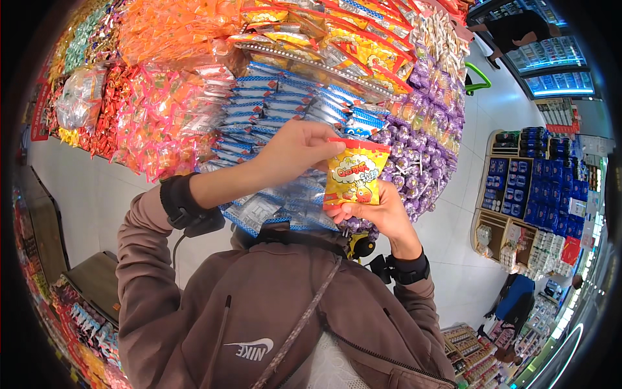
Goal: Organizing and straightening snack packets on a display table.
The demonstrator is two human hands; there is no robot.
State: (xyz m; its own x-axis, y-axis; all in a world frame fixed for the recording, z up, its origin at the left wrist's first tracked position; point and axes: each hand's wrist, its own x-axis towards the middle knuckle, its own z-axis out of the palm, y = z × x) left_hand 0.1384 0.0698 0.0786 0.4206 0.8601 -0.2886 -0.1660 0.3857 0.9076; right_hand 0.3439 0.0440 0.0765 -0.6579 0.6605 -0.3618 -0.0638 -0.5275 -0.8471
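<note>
Between my two hands is a small yellow candy packet (353, 174) with a red top edge and a cartoon print, its front turned up. My left hand (301, 148) pinches its upper left corner. Around the lower edge, my right hand (376, 206) grips it with the thumb in front. Beneath my hands lie rows of blue and silver candy packets (269, 107). Purple-wrapped lollipops (418, 149) fill the section just to the right. Farther off, more yellow and red packets (369, 48) lie behind a clear divider (317, 61).
Pink-wrapped sweets (168, 117) and orange-wrapped sweets (178, 29) fill the left of the display. Shelves of blue goods (544, 188) stand at the right across a pale floor (447, 240). A person in dark clothes (518, 32) is at the far right, near lit coolers (557, 55).
</note>
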